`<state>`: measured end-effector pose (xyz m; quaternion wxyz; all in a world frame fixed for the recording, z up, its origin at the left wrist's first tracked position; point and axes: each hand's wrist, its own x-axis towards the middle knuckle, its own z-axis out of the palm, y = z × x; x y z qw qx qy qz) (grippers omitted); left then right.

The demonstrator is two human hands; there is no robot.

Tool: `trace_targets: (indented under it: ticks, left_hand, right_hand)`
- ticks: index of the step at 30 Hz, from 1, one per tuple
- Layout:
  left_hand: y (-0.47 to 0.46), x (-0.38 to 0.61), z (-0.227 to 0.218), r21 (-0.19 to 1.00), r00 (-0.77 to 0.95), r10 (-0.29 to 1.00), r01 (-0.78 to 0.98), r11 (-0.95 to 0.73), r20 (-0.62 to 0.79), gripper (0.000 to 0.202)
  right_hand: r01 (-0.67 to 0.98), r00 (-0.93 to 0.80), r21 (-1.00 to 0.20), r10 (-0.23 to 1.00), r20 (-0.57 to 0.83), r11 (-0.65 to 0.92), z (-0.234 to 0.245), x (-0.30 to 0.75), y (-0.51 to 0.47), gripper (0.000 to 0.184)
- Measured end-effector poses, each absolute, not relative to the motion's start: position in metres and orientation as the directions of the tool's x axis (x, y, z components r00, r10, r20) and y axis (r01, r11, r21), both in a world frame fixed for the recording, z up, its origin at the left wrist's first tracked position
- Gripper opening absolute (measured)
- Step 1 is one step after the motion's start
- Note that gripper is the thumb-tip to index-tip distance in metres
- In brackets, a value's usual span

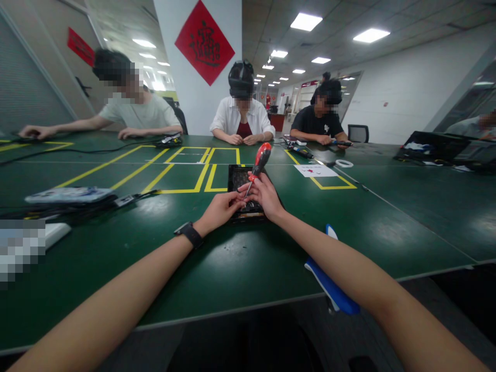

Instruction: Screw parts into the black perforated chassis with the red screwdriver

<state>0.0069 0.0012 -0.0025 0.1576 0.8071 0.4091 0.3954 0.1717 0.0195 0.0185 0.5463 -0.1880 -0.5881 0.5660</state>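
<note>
My right hand [266,195] grips a screwdriver with a red and black handle [260,160], held upright with its tip pointing down at a black electronic device [237,178] lying on the green table [217,268]. My left hand [220,207] sits at the device's near left edge, its fingertips pinched close to the screwdriver tip; whether they touch the shaft or a small part is too small to tell. A black watch is on my left wrist.
A blue and white tool [329,281] lies under my right forearm at the table's edge. Cables and a flat device [67,195] lie at the left. Three people sit across the table. A white paper [321,170] and tape roll [344,163] lie at right.
</note>
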Motion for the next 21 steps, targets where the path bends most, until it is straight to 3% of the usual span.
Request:
trace_targets:
  ticks: [12, 21]
  left_hand:
    - [-0.0061, 0.0139, 0.0039, 0.617, 0.315, 0.805, 0.522, -0.589, 0.503, 0.026]
    - [-0.0003, 0.0085, -0.0011, 0.57, 0.345, 0.777, 0.535, -0.623, 0.526, 0.024]
  right_hand:
    - [-0.37, -0.288, -0.842, 0.813, 0.506, 0.392, 0.0183, 0.1699, 0.0177, 0.029]
    - [-0.357, -0.298, -0.847, 0.812, 0.502, 0.393, 0.0194, 0.1706, 0.0173, 0.029]
